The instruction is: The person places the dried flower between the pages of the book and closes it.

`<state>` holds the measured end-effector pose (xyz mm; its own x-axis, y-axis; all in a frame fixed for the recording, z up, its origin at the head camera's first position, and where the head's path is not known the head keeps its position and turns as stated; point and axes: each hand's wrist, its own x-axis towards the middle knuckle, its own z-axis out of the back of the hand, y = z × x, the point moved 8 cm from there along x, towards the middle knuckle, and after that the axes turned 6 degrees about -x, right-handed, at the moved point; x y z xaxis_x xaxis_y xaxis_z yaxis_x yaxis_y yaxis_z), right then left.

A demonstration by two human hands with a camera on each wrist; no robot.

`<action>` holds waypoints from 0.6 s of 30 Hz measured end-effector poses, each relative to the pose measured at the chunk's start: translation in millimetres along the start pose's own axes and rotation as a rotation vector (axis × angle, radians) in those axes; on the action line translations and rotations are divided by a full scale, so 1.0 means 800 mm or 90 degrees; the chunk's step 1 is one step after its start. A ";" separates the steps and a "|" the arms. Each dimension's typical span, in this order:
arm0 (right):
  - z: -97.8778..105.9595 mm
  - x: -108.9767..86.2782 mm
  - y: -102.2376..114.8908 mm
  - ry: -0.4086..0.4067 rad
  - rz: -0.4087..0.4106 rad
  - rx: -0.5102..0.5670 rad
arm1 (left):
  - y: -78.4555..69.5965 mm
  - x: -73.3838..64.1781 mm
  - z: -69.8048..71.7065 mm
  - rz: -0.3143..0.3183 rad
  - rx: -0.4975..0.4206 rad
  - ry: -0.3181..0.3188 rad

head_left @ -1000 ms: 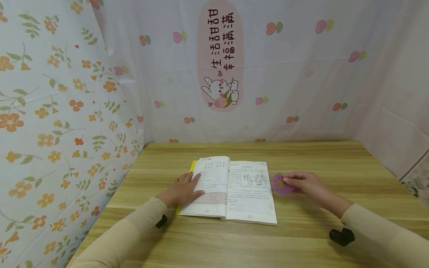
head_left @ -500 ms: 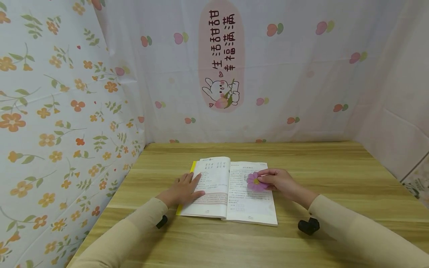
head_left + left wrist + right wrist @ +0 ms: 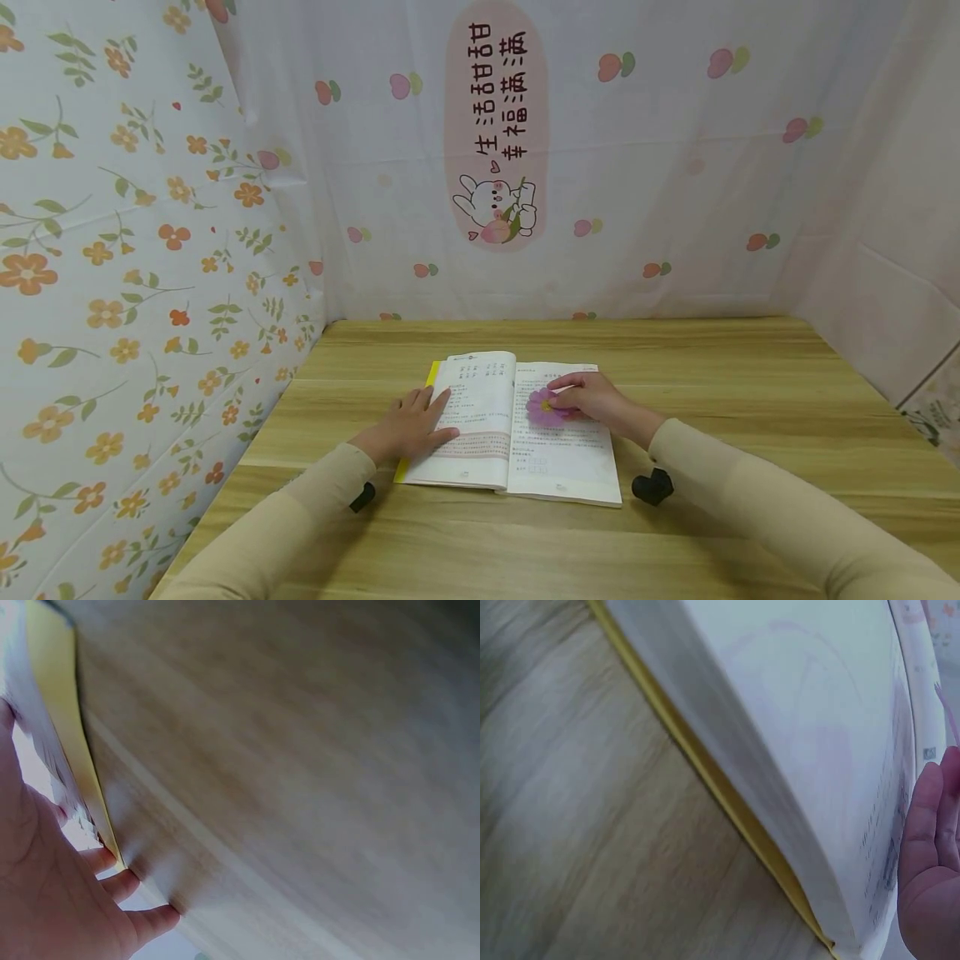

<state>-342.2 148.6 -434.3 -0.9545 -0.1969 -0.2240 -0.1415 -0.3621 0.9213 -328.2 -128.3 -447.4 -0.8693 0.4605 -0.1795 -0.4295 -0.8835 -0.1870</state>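
Note:
An open book [image 3: 480,467] lies on the table, with printed pages and a yellow cover edge at its left. My left hand [image 3: 408,425] rests on the left page, fingers spread; in the left wrist view some fingertips reach past the yellow cover [image 3: 90,772] to the wood. Over the right page, my right hand [image 3: 600,402] pinches a purple flower [image 3: 543,410] with a yellow centre, near the middle fold. Whether the flower touches the paper I cannot tell. The right wrist view shows the book's thick page edges [image 3: 757,750] beside the hand [image 3: 934,870].
The wooden table [image 3: 465,550] extends around the book on every side. Behind it hangs a white curtain [image 3: 637,192] with a rabbit print, and a flower-patterned curtain [image 3: 135,275] borders the left. A black device [image 3: 652,486] sits under the right wrist.
My right hand has carried the purple flower leftward, from beside the book's right edge to over the right page near the fold. The left hand has stayed in place.

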 end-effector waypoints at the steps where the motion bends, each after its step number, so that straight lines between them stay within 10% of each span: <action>1: -0.004 0.001 0.001 0.007 0.004 -0.005 | -0.001 0.000 0.000 -0.001 0.002 -0.001; 18: -0.032 0.011 0.001 0.009 0.003 -0.056 | -0.003 -0.002 0.003 0.000 -0.001 -0.008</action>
<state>-344.2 123.6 -443.9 -0.9510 -0.2116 -0.2256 -0.1134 -0.4400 0.8908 -326.2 -126.8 -444.5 -0.8725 0.4588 -0.1680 -0.4286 -0.8838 -0.1878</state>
